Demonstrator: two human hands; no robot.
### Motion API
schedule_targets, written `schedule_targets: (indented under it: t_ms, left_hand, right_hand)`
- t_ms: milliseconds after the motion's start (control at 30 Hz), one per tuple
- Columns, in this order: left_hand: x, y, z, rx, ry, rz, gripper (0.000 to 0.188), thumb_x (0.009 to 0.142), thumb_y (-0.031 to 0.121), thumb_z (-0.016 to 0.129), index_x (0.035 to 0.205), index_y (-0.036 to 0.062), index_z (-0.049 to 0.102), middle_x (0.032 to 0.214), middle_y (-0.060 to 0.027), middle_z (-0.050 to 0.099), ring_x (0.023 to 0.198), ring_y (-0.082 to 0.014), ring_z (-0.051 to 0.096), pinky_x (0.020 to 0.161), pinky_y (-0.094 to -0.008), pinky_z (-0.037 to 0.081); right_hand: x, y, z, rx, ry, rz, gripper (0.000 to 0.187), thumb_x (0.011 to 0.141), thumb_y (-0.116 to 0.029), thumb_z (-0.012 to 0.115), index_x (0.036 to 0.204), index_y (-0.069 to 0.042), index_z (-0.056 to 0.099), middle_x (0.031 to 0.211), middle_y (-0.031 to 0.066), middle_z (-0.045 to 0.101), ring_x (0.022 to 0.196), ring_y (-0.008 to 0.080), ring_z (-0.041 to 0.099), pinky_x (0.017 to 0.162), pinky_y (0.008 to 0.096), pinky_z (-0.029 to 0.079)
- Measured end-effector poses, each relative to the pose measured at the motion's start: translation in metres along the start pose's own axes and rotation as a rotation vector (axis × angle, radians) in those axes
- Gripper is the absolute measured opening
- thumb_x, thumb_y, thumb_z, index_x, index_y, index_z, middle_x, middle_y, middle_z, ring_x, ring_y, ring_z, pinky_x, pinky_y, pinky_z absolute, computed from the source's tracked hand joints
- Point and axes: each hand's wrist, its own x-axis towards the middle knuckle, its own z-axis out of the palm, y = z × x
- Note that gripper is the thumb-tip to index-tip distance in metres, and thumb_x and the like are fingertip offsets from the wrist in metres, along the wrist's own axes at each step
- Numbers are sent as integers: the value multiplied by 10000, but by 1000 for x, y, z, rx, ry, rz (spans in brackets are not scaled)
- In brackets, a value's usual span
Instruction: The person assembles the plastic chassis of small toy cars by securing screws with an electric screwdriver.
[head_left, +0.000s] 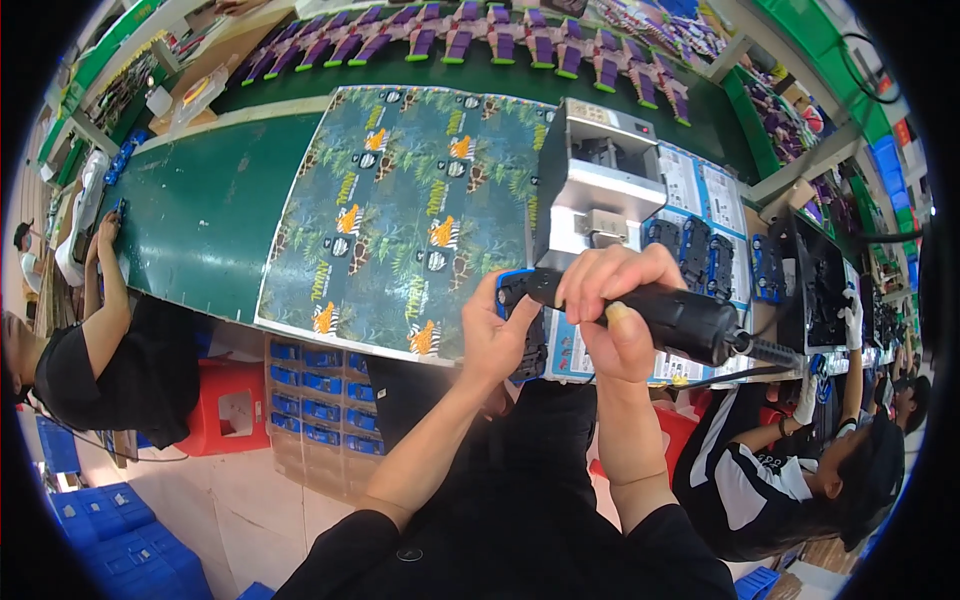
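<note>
My left hand is closed round a blue and black toy car part, held just above the bench's near edge. In my right hand lies a thick black electric screwdriver, gripped with the thumb on its near side. Its front end points left and meets the toy part; the bit itself is hidden. Below the tool, another black car chassis rests at the bench edge. Several black and blue car chassis stand in a row right of the silver metal box.
A patterned jungle-print sheet covers the green bench. Purple toy pieces line the far belt. The screwdriver's cord runs right. Co-workers sit on both sides, one near a red stool. Blue parts fill a carton below.
</note>
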Motion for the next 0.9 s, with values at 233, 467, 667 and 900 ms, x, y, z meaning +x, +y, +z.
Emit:
schedule_targets:
  t_ms: [233, 467, 667, 900]
  left_hand:
    - [18, 24, -26, -879, 241, -473, 278, 883, 176, 700, 1120, 70, 602, 923, -106, 678, 832, -219, 673, 824, -425, 575]
    - [10, 16, -33, -744, 63, -453, 599, 806, -35, 587, 1372, 109, 451, 1195, -147, 606, 1001, -272, 652, 822, -451, 597]
    - [16, 9, -35, -753, 61, -439, 705, 784, -52, 596, 1431, 160, 411, 1158, -140, 605, 911, -235, 650, 740, -399, 593]
    - [18, 4, -34, -663, -11, -423, 669, 775, -63, 593, 1409, 67, 422, 1114, -123, 609, 900, -225, 647, 764, -410, 585]
  right_hand:
    - [46, -54, -58, -86, -12, -263, 240, 936, -286, 507, 961, -48, 515, 657, 71, 495, 535, 177, 491, 551, 356, 458]
    - [53, -35, -59, -239, 121, -87, 155, 893, -127, 613, 881, -31, 491, 634, 78, 507, 534, 172, 511, 569, 357, 480]
    - [53, -31, -53, -254, 147, -88, 158, 849, -74, 679, 854, -10, 534, 629, 75, 565, 507, 131, 540, 513, 281, 462]
    - [54, -21, -49, -263, 183, 21, 190, 809, -57, 761, 787, -18, 577, 586, 12, 579, 497, 51, 538, 454, 199, 405]
